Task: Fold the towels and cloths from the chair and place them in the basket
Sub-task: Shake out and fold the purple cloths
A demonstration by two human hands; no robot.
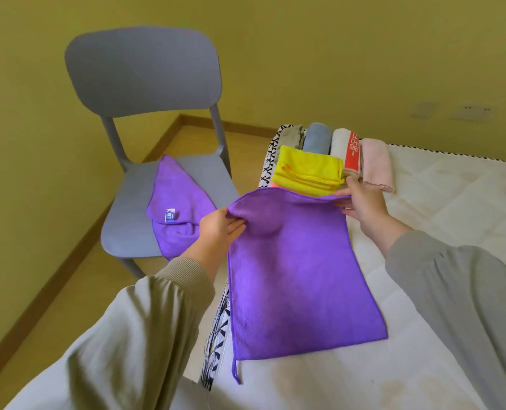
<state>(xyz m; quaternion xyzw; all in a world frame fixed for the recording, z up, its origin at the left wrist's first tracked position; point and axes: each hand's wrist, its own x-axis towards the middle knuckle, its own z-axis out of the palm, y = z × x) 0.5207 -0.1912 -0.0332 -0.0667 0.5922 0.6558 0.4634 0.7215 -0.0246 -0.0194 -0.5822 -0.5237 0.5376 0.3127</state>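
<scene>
Centre of frame: purple microfibre cloth [299, 270], lower part lying flat on the white quilted mattress [441, 208], top edge lifted off it. A thin loop hangs from its lower left corner.

Left hand [219, 229], centre-left: pinches the cloth's upper left corner, thumb on top, fingers underneath. Closed grip on the fabric.

Right hand [361, 202], centre-right: pinches the upper right corner between thumb and fingers. Also gripping. Top edge runs between the two hands, sagging a little.

Left of centre: grey plastic chair [145, 72] against the yellow wall. On its seat a second purple cloth [172, 208], unfolded and rumpled, label facing up, one corner hanging over the front edge.

Above the held cloth, right of centre: folded yellow cloth [308, 170], just beyond the lifted edge. Behind it a row of folded towels side by side: grey-beige towel [290, 136], blue-grey towel [317, 137], white towel with red band [346, 146], pink towel [376, 164].

A black-and-white patterned edge [268, 170] runs along the mattress's left side. Whether the towels sit in a container cannot be told.
</scene>
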